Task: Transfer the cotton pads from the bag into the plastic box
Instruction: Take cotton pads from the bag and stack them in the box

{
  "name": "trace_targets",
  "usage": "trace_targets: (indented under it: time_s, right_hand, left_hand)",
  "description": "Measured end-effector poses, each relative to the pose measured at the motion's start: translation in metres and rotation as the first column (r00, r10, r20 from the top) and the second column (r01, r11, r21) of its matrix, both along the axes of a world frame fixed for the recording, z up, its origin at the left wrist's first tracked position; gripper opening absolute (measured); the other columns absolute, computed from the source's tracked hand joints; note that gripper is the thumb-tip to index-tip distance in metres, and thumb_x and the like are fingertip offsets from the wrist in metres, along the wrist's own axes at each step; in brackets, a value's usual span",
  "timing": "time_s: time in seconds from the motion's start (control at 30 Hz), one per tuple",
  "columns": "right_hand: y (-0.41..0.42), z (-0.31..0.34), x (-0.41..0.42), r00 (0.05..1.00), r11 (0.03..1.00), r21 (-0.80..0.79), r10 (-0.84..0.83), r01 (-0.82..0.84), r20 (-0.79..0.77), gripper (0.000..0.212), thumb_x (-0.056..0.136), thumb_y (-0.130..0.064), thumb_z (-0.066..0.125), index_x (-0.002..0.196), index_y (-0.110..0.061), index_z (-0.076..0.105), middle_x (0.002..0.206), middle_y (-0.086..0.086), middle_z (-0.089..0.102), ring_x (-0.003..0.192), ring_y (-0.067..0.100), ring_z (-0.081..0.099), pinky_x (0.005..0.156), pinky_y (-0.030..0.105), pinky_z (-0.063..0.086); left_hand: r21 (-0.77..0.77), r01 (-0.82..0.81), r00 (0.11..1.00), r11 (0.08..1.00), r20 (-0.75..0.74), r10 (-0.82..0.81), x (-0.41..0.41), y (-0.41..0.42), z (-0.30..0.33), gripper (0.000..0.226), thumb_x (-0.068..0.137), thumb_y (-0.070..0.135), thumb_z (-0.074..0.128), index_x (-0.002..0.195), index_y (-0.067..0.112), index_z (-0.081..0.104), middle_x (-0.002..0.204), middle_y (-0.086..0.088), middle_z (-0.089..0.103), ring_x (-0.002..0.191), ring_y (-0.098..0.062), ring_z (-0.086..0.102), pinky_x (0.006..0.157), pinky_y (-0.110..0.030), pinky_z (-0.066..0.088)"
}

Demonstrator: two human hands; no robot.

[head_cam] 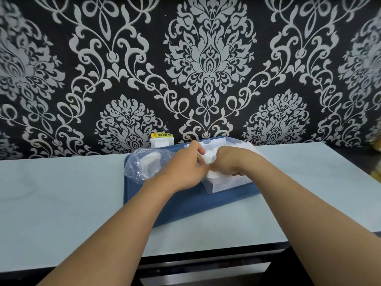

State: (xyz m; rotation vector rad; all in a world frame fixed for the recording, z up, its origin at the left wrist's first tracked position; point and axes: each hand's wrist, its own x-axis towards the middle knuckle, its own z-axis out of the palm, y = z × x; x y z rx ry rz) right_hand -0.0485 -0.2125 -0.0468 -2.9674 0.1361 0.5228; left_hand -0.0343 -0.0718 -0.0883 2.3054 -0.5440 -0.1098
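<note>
A clear plastic bag (142, 164) with white cotton pads inside lies on the left of a blue tray (175, 205). To its right stands the clear plastic box (226, 184), lid open at the back, with white cotton pads (210, 155) heaped in it. Both my hands are over the box. My left hand (185, 168) pinches the pads from the left. My right hand (231, 159) is curled down onto the pile; its fingers are hidden behind the wrist.
The tray sits on a pale blue counter (61, 193) against a black wall with a silver pattern. A white wall socket (161, 141) with a yellow warning sticker is behind the tray. The counter's front edge runs below, with a dark drop beyond.
</note>
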Motion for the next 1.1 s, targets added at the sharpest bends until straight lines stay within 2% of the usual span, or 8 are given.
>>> trace_targets:
  time_s: [0.13,0.27,0.37,0.57,0.77,0.9,1.0,1.1]
  right_hand:
    - [0.008,-0.016,0.006,0.992,0.984,-0.169,-0.043,0.064,0.122,0.010,0.092,-0.023,0.058,0.090,-0.014,0.053,0.082,-0.001,0.055,0.087,0.023,0.056,0.075,0.032,0.041]
    - [0.005,-0.021,0.004,0.955,0.976,-0.181,-0.068,0.124,0.288,0.026,0.091,-0.020,0.057,0.116,-0.018,0.059,0.117,0.001,0.064,0.112,0.022,0.061,0.077,0.030,0.039]
    - [0.000,-0.023,0.004,0.956,0.981,-0.158,-0.060,0.110,0.288,0.022,0.090,-0.024,0.058,0.111,-0.018,0.059,0.116,0.002,0.065,0.107,0.023,0.062,0.076,0.030,0.041]
    - [-0.014,-0.020,0.014,0.995,0.976,-0.194,0.098,-0.098,-0.012,0.016,0.095,-0.032,0.055,0.087,-0.017,0.055,0.086,0.000,0.058,0.091,0.025,0.056,0.083,0.034,0.046]
    - [-0.004,-0.029,0.006,0.964,0.983,-0.170,-0.029,0.076,0.264,0.012,0.090,-0.022,0.058,0.096,-0.018,0.048,0.090,-0.001,0.053,0.088,0.022,0.053,0.073,0.031,0.041]
    - [-0.009,-0.028,0.003,0.925,0.995,0.010,-0.093,0.096,0.368,0.020,0.076,-0.029,0.069,0.076,-0.017,0.053,0.074,-0.003,0.051,0.075,0.022,0.055,0.057,0.025,0.039]
    - [-0.018,-0.019,-0.003,0.883,0.963,0.256,-0.194,0.087,0.428,0.030,0.059,-0.040,0.081,0.080,-0.022,0.068,0.078,-0.006,0.065,0.073,0.016,0.065,0.064,0.029,0.053]
    - [-0.025,-0.003,-0.015,0.770,0.864,0.491,-0.235,-0.114,0.592,0.009,0.074,-0.022,0.073,0.082,-0.022,0.074,0.068,-0.016,0.067,0.054,-0.005,0.059,0.056,0.018,0.046]
  left_hand:
    - [0.231,-0.022,0.990,0.973,0.140,-0.011,-0.004,-0.012,-0.008,0.036,0.083,0.038,0.067,0.107,0.029,0.042,0.097,0.005,0.063,0.082,-0.023,0.061,0.072,-0.040,0.053]
    - [0.305,-0.061,0.980,0.951,0.200,-0.001,-0.008,-0.019,-0.006,0.022,0.088,0.037,0.060,0.095,0.024,0.044,0.093,0.001,0.063,0.083,-0.028,0.060,0.063,-0.038,0.046]
    - [0.331,-0.047,0.972,0.942,0.234,-0.034,-0.011,-0.019,-0.004,0.009,0.091,0.030,0.051,0.086,0.023,0.054,0.094,0.003,0.055,0.088,-0.028,0.059,0.063,-0.034,0.035]
    - [0.360,-0.041,0.979,0.932,0.203,-0.035,-0.009,-0.019,-0.008,0.030,0.094,0.033,0.046,0.093,0.020,0.074,0.098,0.000,0.047,0.085,-0.029,0.056,0.066,-0.034,0.037]
    - [0.402,-0.062,0.972,0.914,0.232,-0.036,-0.013,-0.020,-0.006,0.033,0.095,0.032,0.043,0.099,0.018,0.072,0.101,-0.001,0.045,0.089,-0.032,0.054,0.069,-0.036,0.036]
    - [0.409,-0.072,0.971,0.910,0.237,-0.030,-0.011,-0.017,-0.007,0.033,0.097,0.034,0.043,0.097,0.017,0.071,0.100,-0.001,0.044,0.084,-0.029,0.050,0.069,-0.036,0.036]
    - [0.397,-0.050,0.976,0.916,0.215,-0.041,-0.007,-0.012,-0.006,0.033,0.097,0.037,0.045,0.099,0.018,0.071,0.107,-0.003,0.050,0.091,-0.031,0.057,0.072,-0.037,0.041]
    - [0.395,-0.041,0.978,0.918,0.204,-0.044,-0.007,-0.009,-0.004,0.031,0.095,0.036,0.045,0.084,0.019,0.069,0.105,-0.004,0.053,0.086,-0.030,0.059,0.070,-0.037,0.043]
